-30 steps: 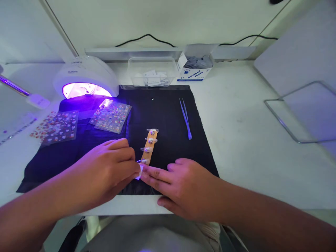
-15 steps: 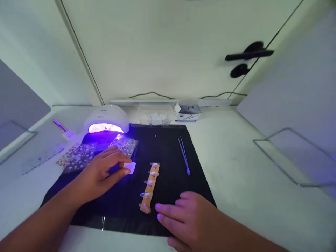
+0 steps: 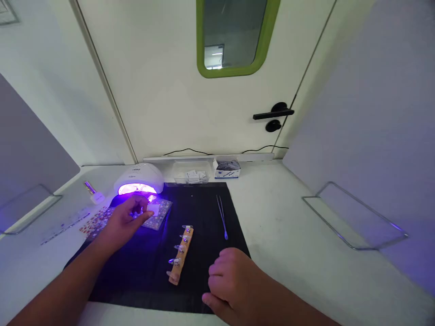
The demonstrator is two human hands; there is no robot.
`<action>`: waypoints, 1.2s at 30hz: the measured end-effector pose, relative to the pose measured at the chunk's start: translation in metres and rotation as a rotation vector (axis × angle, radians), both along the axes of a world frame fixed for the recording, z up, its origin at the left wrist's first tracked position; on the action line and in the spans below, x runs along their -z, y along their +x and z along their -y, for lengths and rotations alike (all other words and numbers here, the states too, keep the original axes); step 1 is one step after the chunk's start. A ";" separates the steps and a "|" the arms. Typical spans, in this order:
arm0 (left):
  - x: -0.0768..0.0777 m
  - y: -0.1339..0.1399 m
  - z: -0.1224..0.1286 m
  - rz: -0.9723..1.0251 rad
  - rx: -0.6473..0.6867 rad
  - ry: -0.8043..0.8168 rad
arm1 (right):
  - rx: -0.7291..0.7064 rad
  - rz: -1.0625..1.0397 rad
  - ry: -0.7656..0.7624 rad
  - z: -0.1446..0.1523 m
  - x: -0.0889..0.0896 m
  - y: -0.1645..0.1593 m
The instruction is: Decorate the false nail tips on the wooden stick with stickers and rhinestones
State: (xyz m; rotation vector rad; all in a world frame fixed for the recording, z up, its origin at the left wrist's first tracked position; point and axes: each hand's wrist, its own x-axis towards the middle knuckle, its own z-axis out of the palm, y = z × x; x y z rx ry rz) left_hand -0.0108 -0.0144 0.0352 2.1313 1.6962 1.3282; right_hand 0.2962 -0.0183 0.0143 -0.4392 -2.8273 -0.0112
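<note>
My left hand [image 3: 127, 219] pinches a small white square wipe [image 3: 153, 209] between thumb and fingertips, above a packet of rhinestones [image 3: 159, 219] and in front of the glowing nail lamp [image 3: 141, 176]. On the black mat [image 3: 200, 203] lies a wooden strip [image 3: 181, 260] bearing several clear nail tips, some with shiny dots. To the right of that strip rests my right hand [image 3: 226, 283], its fingers curled in and nothing visible in them. Tweezers [image 3: 222, 217] lie on the mat beyond that hand.
At the back stand a clear tray [image 3: 181, 167] with white pads and an open carton [image 3: 227, 172] of sachets. Leftward are a second decoration packet [image 3: 98, 223], a small bottle [image 3: 97, 197] and a thin clear stick [image 3: 64, 229]. Wire frames [image 3: 353, 217] flank both sides.
My left hand has moved the wipe away from the wooden strip, up and left toward the lamp. The fingers of my right hand have curled in. The view has tilted upward.
</note>
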 end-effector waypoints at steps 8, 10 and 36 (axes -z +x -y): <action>-0.048 -0.002 0.004 -0.005 -0.016 0.054 | 0.062 0.028 -0.132 -0.009 -0.005 -0.006; -0.057 -0.001 -0.010 -0.003 -0.016 0.024 | 0.087 0.035 -0.190 -0.013 -0.006 -0.008; -0.041 0.039 -0.198 -0.276 -0.042 -0.313 | 0.302 0.254 -0.288 -0.027 -0.017 -0.007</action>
